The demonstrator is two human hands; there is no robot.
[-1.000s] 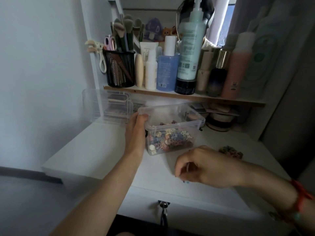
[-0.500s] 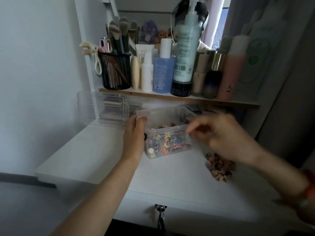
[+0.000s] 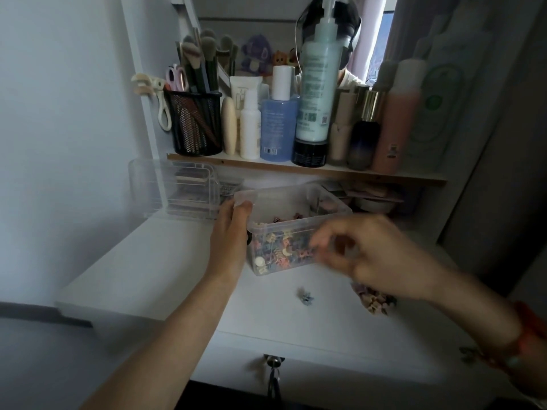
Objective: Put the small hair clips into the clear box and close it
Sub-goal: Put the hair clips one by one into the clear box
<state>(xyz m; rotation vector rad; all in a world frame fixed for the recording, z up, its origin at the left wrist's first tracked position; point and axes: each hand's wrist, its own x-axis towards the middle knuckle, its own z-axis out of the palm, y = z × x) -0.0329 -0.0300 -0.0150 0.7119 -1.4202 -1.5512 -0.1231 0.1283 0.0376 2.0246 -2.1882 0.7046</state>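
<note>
While left hand point(image 3: 229, 232) steadies clear box point(image 3: 296, 229) on desk point(image 3: 154, 267): right hand point(image 3: 367, 255), since back from box rim, blurred, grip unreadable; one stray clip point(image 3: 305, 296) and small pile point(image 3: 373, 300) still outside; filling unfinished.

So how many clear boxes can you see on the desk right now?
2: the open clear box holding clips, steadied by the left hand, and a second clear box behind, under the shelf. Others may be hidden.

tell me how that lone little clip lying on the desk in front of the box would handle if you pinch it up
The lone clip looks tiny and plastic, so probably very light and rigid. Its irregular claw shape suggests it won't roll, but it could skid on the smooth white desk or slip from a loose pinch.
</note>
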